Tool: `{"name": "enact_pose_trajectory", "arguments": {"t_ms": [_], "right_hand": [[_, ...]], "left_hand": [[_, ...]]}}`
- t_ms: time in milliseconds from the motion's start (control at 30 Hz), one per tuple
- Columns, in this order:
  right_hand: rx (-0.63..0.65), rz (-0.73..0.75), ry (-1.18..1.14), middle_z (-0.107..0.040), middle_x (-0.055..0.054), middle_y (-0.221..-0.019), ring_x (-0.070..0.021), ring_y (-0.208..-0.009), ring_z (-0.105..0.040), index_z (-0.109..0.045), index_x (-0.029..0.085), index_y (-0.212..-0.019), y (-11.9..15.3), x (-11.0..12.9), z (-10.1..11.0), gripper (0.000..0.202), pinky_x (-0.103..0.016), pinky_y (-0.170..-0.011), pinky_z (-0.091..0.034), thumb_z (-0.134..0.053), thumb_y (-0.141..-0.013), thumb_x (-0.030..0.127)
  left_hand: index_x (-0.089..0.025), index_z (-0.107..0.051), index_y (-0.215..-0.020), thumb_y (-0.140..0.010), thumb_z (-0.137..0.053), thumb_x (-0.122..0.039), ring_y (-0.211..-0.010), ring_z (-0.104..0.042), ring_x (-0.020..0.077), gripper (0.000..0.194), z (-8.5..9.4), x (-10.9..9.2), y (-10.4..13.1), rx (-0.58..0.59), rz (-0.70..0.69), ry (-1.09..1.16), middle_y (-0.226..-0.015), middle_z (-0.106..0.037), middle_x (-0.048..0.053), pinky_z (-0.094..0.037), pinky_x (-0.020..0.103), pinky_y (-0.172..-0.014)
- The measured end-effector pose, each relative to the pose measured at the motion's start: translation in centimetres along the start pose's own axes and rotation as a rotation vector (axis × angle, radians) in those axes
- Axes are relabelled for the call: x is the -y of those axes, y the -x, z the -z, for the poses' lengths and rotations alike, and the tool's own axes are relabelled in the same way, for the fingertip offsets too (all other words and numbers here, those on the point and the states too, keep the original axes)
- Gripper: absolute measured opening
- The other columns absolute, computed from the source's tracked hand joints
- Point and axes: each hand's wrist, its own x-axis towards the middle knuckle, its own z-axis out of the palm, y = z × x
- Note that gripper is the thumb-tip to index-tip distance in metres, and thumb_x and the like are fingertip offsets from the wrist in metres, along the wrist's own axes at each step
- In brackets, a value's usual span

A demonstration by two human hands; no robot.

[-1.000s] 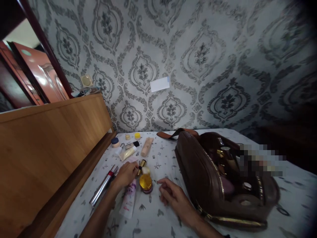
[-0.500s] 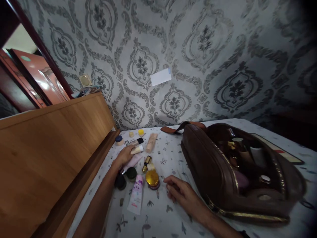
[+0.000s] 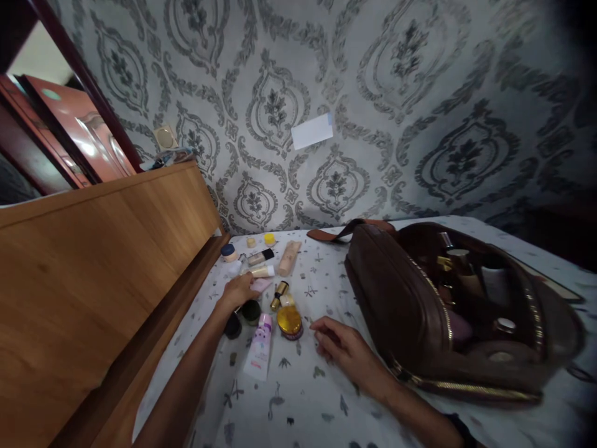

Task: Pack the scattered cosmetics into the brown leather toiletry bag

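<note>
The large brown zip-topped bag (image 3: 389,292) looks like smooth, softly shiny leather; its long gold toothed zip (image 3: 466,388) is glossy metal. The slim cream white-capped tube (image 3: 262,272) looks like smooth plastic, the round golden jar lid (image 3: 289,319) gleams. The long brown panel (image 3: 116,249) is grained wood, the white printed sheet (image 3: 326,398) matt cloth.

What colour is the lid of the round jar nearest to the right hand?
The lid is shiny golden yellow, seen best in the head view.
</note>
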Motion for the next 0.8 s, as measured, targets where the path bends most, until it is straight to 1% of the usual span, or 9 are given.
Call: {"name": "enact_pose_trajectory", "arguments": {"t_ms": [200,267,333,400,500,600,667,733,800], "right_hand": [[0.019,-0.011,0.003,-0.061,0.001,-0.061,-0.0159,-0.057,-0.057,-0.061,0.021,-0.088,0.0,0.0,0.0,0.028,-0.028,-0.056,-0.046,-0.056,-0.083,0.048],[0.024,-0.001,0.015,-0.06,0.001,-0.061,-0.0159,-0.056,-0.056,-0.06,0.021,-0.088,0.1,0.1,0.1,0.027,-0.028,-0.055,-0.045,-0.055,-0.083,0.047],[0.021,0.018,0.029,-0.06,0.001,-0.061,-0.016,-0.056,-0.056,-0.06,0.02,-0.088,0.1,0.2,0.1,0.026,-0.029,-0.056,-0.045,-0.054,-0.083,0.045],[0.025,0.021,0.035,-0.06,0.001,-0.062,-0.016,-0.057,-0.056,-0.061,0.019,-0.089,0.1,0.2,0.1,0.026,-0.029,-0.057,-0.045,-0.053,-0.084,0.043],[0.031,-0.004,0.008,-0.06,0.001,-0.063,-0.0156,-0.058,-0.056,-0.06,0.02,-0.088,0.0,0.1,0.0,0.026,-0.028,-0.057,-0.045,-0.053,-0.083,0.044],[0.021,-0.007,-0.017,-0.059,0.002,-0.061,-0.015,-0.056,-0.055,-0.06,0.02,-0.088,0.0,-0.1,-0.1,0.026,-0.028,-0.055,-0.044,-0.055,-0.081,0.045],[0.022,0.001,-0.018,-0.058,0.002,-0.061,-0.0146,-0.055,-0.054,-0.059,0.021,-0.087,0.1,-0.1,-0.1,0.025,-0.028,-0.055,-0.044,-0.055,-0.082,0.044],[0.033,0.013,-0.01,-0.058,0.002,-0.061,-0.0144,-0.056,-0.054,-0.059,0.021,-0.087,0.1,0.0,-0.1,0.023,-0.027,-0.054,-0.043,-0.054,-0.082,0.042],[0.041,0.027,0.001,-0.059,0.002,-0.062,-0.0143,-0.056,-0.055,-0.059,0.02,-0.088,0.1,-0.2,-0.1,0.021,-0.027,-0.054,-0.043,-0.052,-0.083,0.04]], "left_hand": [[-0.022,-0.062,-0.112,-0.072,-0.07,-0.033,-0.095,-0.065,0.0212,0.042,-0.1,1.1,-0.9,0.062,-0.116,0.051,-0.104,-0.07,0.002,-0.048,0.026,-0.076],[-0.021,-0.063,-0.112,-0.074,-0.069,-0.032,-0.091,-0.065,0.0199,0.04,-0.1,1.4,-0.7,0.068,-0.154,0.07,-0.102,-0.07,0.001,-0.05,0.026,-0.075],[-0.02,-0.064,-0.111,-0.078,-0.065,-0.029,-0.093,-0.065,0.0203,0.034,0.1,1.4,-0.1,0.042,-0.186,0.082,-0.102,-0.069,0.003,-0.05,0.027,-0.079],[-0.019,-0.064,-0.111,-0.085,-0.057,-0.027,-0.102,-0.062,0.0223,0.028,0.4,0.9,1.1,-0.02,-0.216,0.085,-0.108,-0.068,0.006,-0.049,0.031,-0.089],[-0.02,-0.064,-0.111,-0.093,-0.047,-0.025,-0.113,-0.057,0.0239,0.025,0.6,-0.1,4.0,-0.091,-0.279,0.085,-0.115,-0.064,0.009,-0.043,0.035,-0.1],[-0.022,-0.065,-0.111,-0.093,-0.047,-0.023,-0.11,-0.057,0.0238,0.025,0.4,-0.9,7.0,-0.093,-0.334,0.08,-0.114,-0.065,0.008,-0.044,0.035,-0.099],[-0.022,-0.065,-0.112,-0.093,-0.046,-0.02,-0.107,-0.057,0.0245,0.027,0.2,-1.0,8.6,-0.11,-0.349,0.056,-0.115,-0.065,0.009,-0.044,0.037,-0.097],[-0.021,-0.066,-0.109,-0.092,-0.045,-0.018,-0.103,-0.056,0.0245,0.028,0.2,-0.9,9.5,-0.107,-0.37,0.045,-0.111,-0.065,0.009,-0.045,0.038,-0.094],[-0.021,-0.067,-0.102,-0.091,-0.045,-0.017,-0.1,-0.056,0.0233,0.025,0.3,-0.8,10.0,-0.073,-0.397,0.078,-0.106,-0.065,0.008,-0.045,0.036,-0.092]]}}
